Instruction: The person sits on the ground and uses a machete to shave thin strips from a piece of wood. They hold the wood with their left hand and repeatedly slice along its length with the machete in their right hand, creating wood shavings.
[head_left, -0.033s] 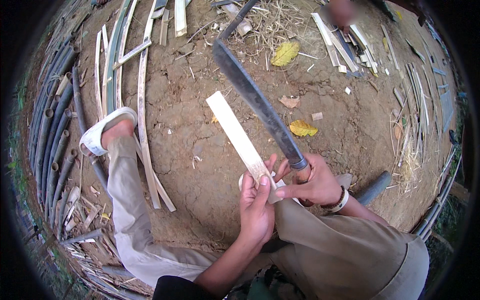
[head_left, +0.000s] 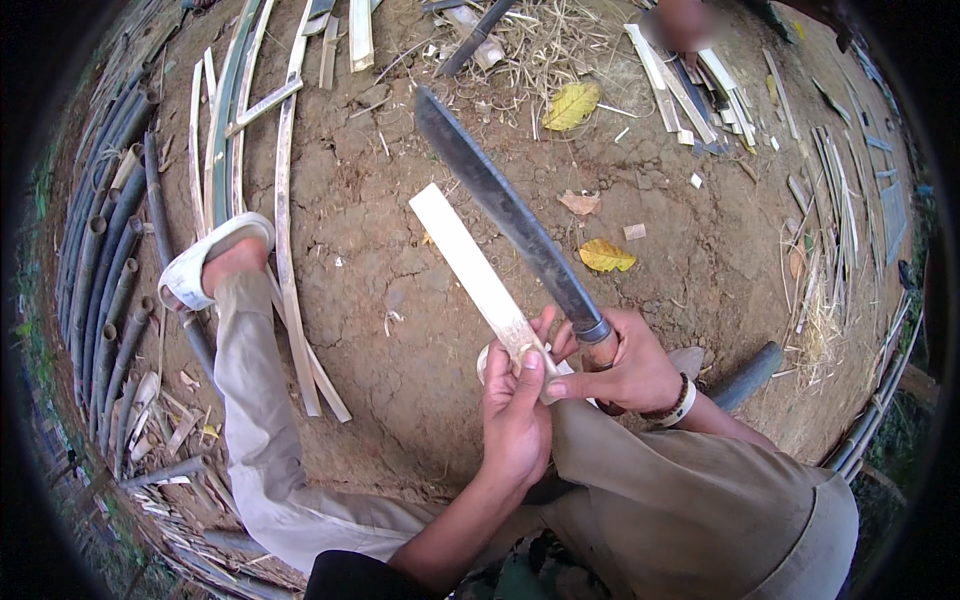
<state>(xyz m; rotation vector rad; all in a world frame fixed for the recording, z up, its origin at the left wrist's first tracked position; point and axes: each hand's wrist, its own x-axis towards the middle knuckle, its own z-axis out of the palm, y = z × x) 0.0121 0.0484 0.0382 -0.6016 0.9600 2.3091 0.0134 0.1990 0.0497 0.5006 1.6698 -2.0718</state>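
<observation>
My left hand (head_left: 517, 418) pinches the lower end of a flat, pale bamboo strip (head_left: 468, 262) between thumb and fingers. The strip slants up and to the left over the bare ground. My right hand (head_left: 632, 362) is wrapped round the wooden handle of a machete (head_left: 510, 215), and its thumb reaches to the strip's lower end. The long dark blade points up and left, roughly alongside the strip, with a gap between them. Both hands meet near my bent knee (head_left: 640, 460); some right-hand fingers are hidden behind the handle.
Dark bamboo poles (head_left: 93, 265) are stacked at the left, beside long split strips (head_left: 285, 230). Shavings (head_left: 530, 70) lie at the far middle. Another person's hand (head_left: 685, 25) is over cut pieces at the far right. A bamboo pole (head_left: 750, 378) lies right of my knee.
The machete's tip has swung slightly left and lower. The bamboo strip has shifted a little to the left, and both hands keep their hold.
</observation>
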